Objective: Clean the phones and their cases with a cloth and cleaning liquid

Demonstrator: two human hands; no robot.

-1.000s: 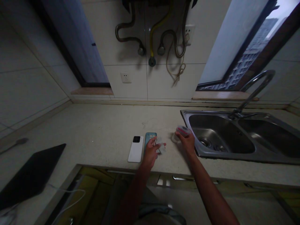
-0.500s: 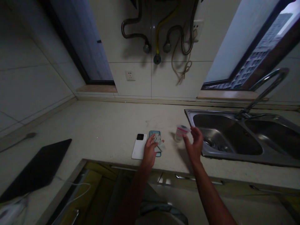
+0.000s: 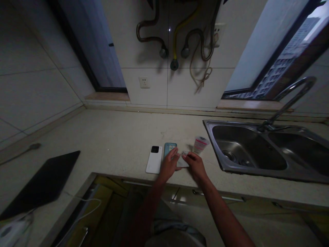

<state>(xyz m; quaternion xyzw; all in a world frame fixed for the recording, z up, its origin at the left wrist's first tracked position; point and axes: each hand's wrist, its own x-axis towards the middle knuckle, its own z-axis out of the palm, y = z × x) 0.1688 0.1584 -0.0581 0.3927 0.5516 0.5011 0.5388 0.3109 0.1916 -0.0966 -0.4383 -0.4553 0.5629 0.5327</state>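
Between my two hands is a small greyish-white cloth (image 3: 183, 161). My left hand (image 3: 169, 163) pinches its left side, and my right hand (image 3: 195, 163) has the fingers closed on its right side. Partly under my left hand lies a teal phone case (image 3: 169, 147) with camera cut-outs. A white phone (image 3: 154, 160) rests back side up just left of the case, its dark camera block at the far end. Beyond my right hand a clear plastic bag (image 3: 200, 144) with a red stripe stands on the counter.
A steel double sink (image 3: 250, 147) with a curved faucet (image 3: 288, 99) is set in the counter (image 3: 120, 137) on the right. A black flat panel (image 3: 43, 185) lies at the left, near a white cable (image 3: 87, 202). Pipes and a socket (image 3: 144, 82) are on the wall.
My right hand has left the plastic bag and moved left to the cloth. The cloth, bunched in my left hand before, is now spread between both hands.
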